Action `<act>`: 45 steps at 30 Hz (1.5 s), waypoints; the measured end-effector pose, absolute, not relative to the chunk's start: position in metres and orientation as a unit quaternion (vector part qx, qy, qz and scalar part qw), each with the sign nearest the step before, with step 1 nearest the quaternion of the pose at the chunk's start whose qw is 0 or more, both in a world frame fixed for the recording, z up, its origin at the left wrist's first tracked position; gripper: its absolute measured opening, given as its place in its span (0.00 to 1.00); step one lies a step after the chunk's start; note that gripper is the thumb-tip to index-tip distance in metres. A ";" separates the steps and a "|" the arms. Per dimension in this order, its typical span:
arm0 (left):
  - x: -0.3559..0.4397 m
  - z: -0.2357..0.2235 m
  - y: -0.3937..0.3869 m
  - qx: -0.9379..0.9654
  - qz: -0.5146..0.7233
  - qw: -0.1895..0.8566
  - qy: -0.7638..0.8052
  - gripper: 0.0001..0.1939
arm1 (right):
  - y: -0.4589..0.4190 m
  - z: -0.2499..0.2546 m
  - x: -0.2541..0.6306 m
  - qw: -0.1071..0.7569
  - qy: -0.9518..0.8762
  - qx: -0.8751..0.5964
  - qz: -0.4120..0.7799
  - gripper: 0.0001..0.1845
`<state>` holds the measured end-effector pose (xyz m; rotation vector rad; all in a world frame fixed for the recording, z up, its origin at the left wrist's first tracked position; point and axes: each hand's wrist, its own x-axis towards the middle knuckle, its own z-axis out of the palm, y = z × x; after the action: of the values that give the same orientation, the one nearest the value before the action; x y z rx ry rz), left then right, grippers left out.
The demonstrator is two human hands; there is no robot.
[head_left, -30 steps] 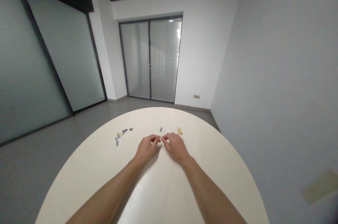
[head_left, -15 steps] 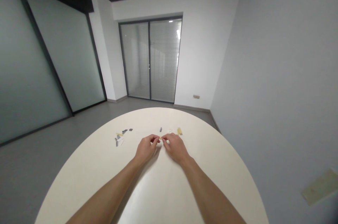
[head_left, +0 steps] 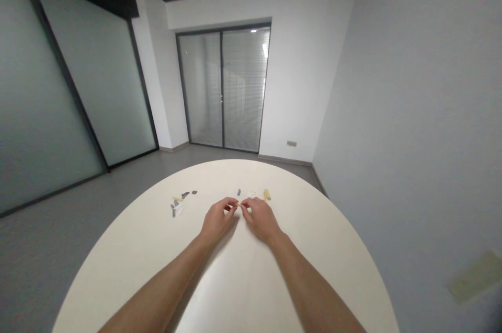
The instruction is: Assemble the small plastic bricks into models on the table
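My left hand (head_left: 217, 219) and my right hand (head_left: 262, 219) meet above the middle of the round table, their fingertips pinching a tiny pale yellow piece (head_left: 237, 206) from both sides. The piece is mostly hidden by my fingers. Just beyond my right hand lie a small white piece (head_left: 253, 194) and a yellow piece (head_left: 266, 194). A thin grey piece (head_left: 238, 192) sits directly ahead of my fingertips. Further left, beyond my left hand, lies a loose cluster of grey, white and yellow pieces (head_left: 177, 207).
The cream round tabletop (head_left: 243, 176) curves away beyond my hands, its rim close to the pieces. Grey floor surrounds it. Frosted glass panels (head_left: 94, 82) stand at the left, a glass door with blinds (head_left: 223, 87) at the back, and a pale wall (head_left: 392, 87) at the right.
My hands have stayed almost in place, with the left fingertips shifting slightly closer to the tiny piece. The pieces on the table have not moved.
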<state>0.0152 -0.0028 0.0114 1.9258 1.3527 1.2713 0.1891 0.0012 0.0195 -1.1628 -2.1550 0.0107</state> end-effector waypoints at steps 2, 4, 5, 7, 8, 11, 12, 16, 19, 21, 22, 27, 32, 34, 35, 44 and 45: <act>0.015 0.012 -0.003 0.697 0.459 0.233 0.499 0.12 | 0.001 0.019 0.189 0.336 -0.828 -0.449 0.001 0.07; 0.015 0.013 -0.003 0.692 0.454 0.236 0.509 0.13 | 0.001 0.019 0.189 0.334 -0.829 -0.449 0.000 0.07; 0.015 0.013 -0.003 0.690 0.452 0.237 0.514 0.13 | 0.001 0.018 0.189 0.334 -0.829 -0.448 0.000 0.07; 0.015 0.013 -0.003 0.689 0.450 0.236 0.516 0.13 | 0.001 0.018 0.189 0.336 -0.830 -0.445 0.003 0.07; 0.015 0.013 -0.003 0.690 0.451 0.236 0.515 0.13 | 0.001 0.018 0.189 0.339 -0.829 -0.445 0.005 0.07; 0.015 0.013 -0.002 0.691 0.454 0.235 0.511 0.13 | 0.001 0.018 0.189 0.345 -0.826 -0.446 0.010 0.08; 0.015 0.013 -0.003 0.691 0.455 0.236 0.511 0.13 | 0.001 0.018 0.189 0.346 -0.826 -0.445 0.012 0.07; 0.016 0.014 -0.004 0.690 0.452 0.236 0.514 0.13 | 0.001 0.019 0.189 0.343 -0.829 -0.441 0.021 0.07; 0.017 0.016 -0.005 0.687 0.449 0.234 0.521 0.14 | 0.002 0.019 0.190 0.341 -0.828 -0.444 0.019 0.06; 0.017 0.017 -0.006 0.687 0.446 0.230 0.527 0.14 | 0.002 0.018 0.190 0.341 -0.829 -0.443 0.014 0.06; 0.017 0.017 -0.006 0.687 0.444 0.227 0.528 0.14 | 0.002 0.018 0.190 0.340 -0.831 -0.441 0.012 0.07; 0.016 0.017 -0.006 0.692 0.442 0.225 0.525 0.14 | 0.002 0.019 0.190 0.333 -0.835 -0.439 0.002 0.09; 0.016 0.015 -0.006 0.697 0.438 0.220 0.524 0.14 | 0.002 0.018 0.189 0.333 -0.832 -0.443 -0.001 0.11; 0.016 0.014 -0.005 0.698 0.437 0.218 0.523 0.14 | 0.002 0.017 0.189 0.336 -0.832 -0.441 0.001 0.11; 0.016 0.014 -0.005 0.698 0.437 0.217 0.524 0.14 | 0.002 0.017 0.189 0.339 -0.832 -0.439 0.003 0.10; 0.017 0.014 -0.005 0.699 0.433 0.220 0.525 0.16 | 0.002 0.020 0.190 0.350 -0.827 -0.439 0.029 0.05; 0.017 0.014 -0.005 0.699 0.432 0.219 0.526 0.16 | 0.002 0.020 0.190 0.348 -0.828 -0.439 0.030 0.05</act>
<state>0.0170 -0.0048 0.0138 1.9335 1.4562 1.1954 0.1895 0.0020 0.0198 -1.1371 -2.1473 0.0769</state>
